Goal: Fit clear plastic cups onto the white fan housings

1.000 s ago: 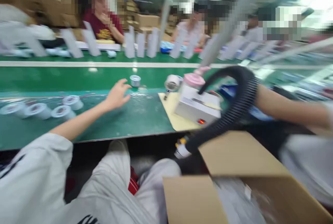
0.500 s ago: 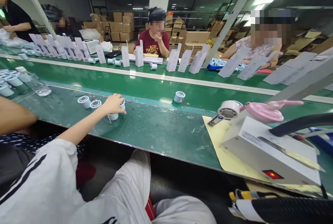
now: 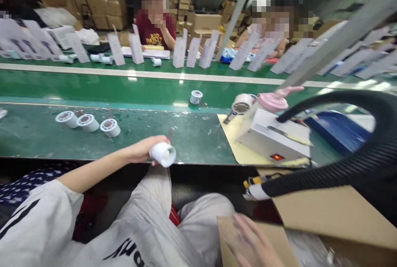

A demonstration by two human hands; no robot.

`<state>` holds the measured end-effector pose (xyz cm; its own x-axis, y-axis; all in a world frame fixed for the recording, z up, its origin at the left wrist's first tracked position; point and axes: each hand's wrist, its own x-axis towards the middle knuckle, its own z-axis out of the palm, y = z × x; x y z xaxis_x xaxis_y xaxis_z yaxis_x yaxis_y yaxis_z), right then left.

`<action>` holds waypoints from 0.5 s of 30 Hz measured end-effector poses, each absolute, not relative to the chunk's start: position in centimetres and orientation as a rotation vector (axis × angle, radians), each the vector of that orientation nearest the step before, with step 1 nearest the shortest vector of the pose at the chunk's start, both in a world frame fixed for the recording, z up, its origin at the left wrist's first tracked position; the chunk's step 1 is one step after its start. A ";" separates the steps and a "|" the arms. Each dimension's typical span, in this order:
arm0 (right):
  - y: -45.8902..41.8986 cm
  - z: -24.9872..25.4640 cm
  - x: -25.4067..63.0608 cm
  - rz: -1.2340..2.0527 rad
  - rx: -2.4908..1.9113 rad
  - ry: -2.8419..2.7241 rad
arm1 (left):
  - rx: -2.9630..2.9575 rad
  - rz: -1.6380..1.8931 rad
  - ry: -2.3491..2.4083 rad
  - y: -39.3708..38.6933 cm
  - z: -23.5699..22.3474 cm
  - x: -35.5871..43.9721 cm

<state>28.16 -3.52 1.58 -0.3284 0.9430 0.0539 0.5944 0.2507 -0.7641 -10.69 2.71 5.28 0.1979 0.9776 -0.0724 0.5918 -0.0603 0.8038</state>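
Note:
My left hand (image 3: 143, 150) is closed around a white fan head (image 3: 163, 154), a short cylinder tilted so its hollow end faces me, just over the bench's front edge. A thin red wire shows behind it. Several like it stand on the green bench to the left, among them a fan head (image 3: 110, 128) with a slotted round face and loose wires. My right hand (image 3: 252, 240), smeared by motion, is low at the right with fingers stretched out, over the flap of a cardboard box (image 3: 273, 234). Nothing shows in its fingers. Clear plastic bags (image 3: 307, 248) lie in the box.
A grey-white machine (image 3: 276, 134) with a lit red switch stands right, beside a pink lidded piece (image 3: 273, 100) and a handheld fan (image 3: 242, 104). A thick black hose (image 3: 328, 180) arches over the box. Another fan head (image 3: 196, 97) sits farther back. Two people sit opposite behind upright white boxes (image 3: 180, 53).
My left hand has lifted a fan head from the row and brought it right, toward me. My right hand has come into view at the box. The view has turned right and down.

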 end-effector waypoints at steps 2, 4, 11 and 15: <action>-4.1 1.3 26.0 0.676 -1.204 -2.164 | 1.744 0.510 1.175 1.9 4.1 -6.4; -3.8 1.2 23.8 0.288 -1.089 -2.288 | 1.736 0.369 0.932 1.3 3.8 -3.3; -3.0 1.7 23.2 0.541 -1.181 -2.275 | 1.924 0.382 1.008 0.3 4.6 0.1; -4.0 1.9 24.1 0.996 -1.173 -1.918 | 1.809 0.656 0.982 -0.6 2.7 1.0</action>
<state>24.12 -4.00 1.94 -0.3721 0.9162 0.1489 0.4052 0.3046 -0.8620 0.99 -0.57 2.69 0.5350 0.8447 0.0175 0.3403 -0.2343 0.9107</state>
